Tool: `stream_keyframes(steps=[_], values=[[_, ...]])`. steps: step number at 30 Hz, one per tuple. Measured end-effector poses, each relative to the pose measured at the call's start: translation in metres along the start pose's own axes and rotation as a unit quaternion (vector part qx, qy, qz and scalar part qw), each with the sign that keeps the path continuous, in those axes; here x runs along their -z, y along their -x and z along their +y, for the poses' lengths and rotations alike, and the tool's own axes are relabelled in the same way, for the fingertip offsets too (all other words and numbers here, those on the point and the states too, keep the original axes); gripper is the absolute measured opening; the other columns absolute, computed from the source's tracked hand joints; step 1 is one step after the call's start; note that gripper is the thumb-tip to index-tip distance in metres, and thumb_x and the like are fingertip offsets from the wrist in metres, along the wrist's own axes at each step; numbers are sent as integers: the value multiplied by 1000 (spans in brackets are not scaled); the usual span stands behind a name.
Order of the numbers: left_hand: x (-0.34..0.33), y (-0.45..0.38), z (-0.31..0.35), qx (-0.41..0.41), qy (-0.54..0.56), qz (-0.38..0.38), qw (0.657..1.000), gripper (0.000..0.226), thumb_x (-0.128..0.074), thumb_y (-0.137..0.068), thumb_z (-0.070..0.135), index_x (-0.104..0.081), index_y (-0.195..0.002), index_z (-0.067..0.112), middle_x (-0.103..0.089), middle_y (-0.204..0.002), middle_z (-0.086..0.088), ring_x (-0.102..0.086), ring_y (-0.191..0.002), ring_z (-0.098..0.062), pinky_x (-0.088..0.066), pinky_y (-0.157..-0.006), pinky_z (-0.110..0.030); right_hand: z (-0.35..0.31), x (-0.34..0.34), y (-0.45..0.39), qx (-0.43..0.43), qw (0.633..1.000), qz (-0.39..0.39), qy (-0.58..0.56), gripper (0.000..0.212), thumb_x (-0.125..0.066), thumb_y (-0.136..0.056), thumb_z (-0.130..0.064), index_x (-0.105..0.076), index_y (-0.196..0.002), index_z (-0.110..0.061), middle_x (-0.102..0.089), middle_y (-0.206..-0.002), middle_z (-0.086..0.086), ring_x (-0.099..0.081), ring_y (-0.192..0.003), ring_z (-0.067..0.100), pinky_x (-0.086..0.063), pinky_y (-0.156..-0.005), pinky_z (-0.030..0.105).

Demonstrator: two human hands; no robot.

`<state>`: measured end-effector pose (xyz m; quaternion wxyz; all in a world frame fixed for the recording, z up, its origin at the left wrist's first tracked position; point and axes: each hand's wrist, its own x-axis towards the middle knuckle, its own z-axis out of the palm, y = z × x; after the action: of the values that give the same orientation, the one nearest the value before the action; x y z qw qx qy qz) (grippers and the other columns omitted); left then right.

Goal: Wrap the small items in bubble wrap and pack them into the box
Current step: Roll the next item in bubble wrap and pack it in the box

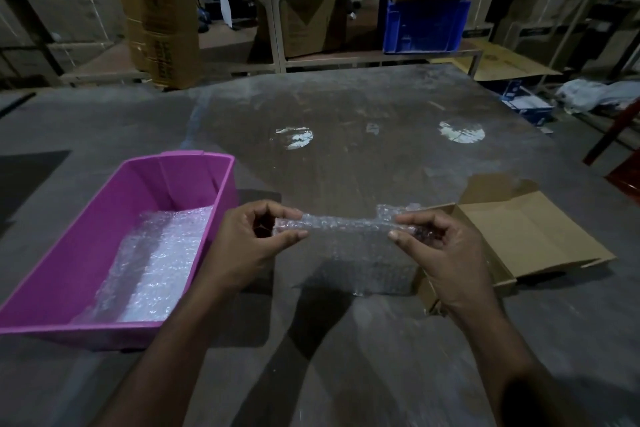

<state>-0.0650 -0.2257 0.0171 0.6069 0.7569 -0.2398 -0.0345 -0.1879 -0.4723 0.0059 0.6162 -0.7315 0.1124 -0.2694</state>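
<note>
I hold a clear sheet of bubble wrap [360, 253] stretched above the grey table. My left hand [249, 239] pinches its upper left corner between thumb and fingers. My right hand [440, 243] pinches the upper right corner, and the sheet hangs down between them. An open brown cardboard box [530, 236] lies on the table just right of my right hand, flaps spread. No small item is visible inside the wrap.
A pink plastic bin [104, 218] with more bubble wrap [156, 260] in it stands at the left. Two shiny round patches [294, 137] mark the table's far part. Shelves with cartons and a blue crate [426, 24] stand beyond the table.
</note>
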Motion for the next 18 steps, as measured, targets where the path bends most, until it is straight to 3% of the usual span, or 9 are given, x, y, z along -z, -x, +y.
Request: stream_keyframes(steps=[3,8,11,14,18], values=[[3,-3,2,-10,-13,-4,1000,15,-85,-73,27,-75,-82,23,-72,-96,-3,-70,-88,-24,-57,-78,-38,0,3,-2,31,998,6,63,14,-84,-77,-17,-75,-81,-26,-72,-88,-5,-69,-82,10,-54,-73,21],[5,-6,-3,-7,-18,-40,999,20,-79,-80,46,-68,-83,29,-66,-117,8,-62,-115,-11,-51,-93,-36,5,9,-10,40,994,-35,91,15,-84,-76,-21,-73,-78,-31,-65,-106,-11,-63,-106,9,-50,-87,31],[-1,-4,-2,14,83,-59,995,20,-77,-88,33,-61,-80,23,-67,-94,0,-63,-87,-12,-51,-75,-26,5,8,-9,14,998,-55,35,9,-78,-77,-32,-72,-79,-26,-74,-93,-4,-69,-94,12,-51,-84,33],[-9,-2,-2,39,158,-31,986,21,-69,-90,24,-51,-80,19,-52,-80,-6,-53,-72,-12,-48,-62,-21,7,5,-11,-5,998,-51,23,5,-77,-81,-28,-72,-82,-29,-74,-85,-3,-69,-82,11,-53,-77,31],[-16,-3,-4,65,199,15,978,24,-63,-94,15,-41,-85,19,-44,-67,6,-44,-57,-5,-42,-52,-18,8,5,-14,-21,999,-27,-26,13,-76,-83,-25,-72,-95,-27,-74,-86,-1,-67,-79,11,-54,-74,29]])
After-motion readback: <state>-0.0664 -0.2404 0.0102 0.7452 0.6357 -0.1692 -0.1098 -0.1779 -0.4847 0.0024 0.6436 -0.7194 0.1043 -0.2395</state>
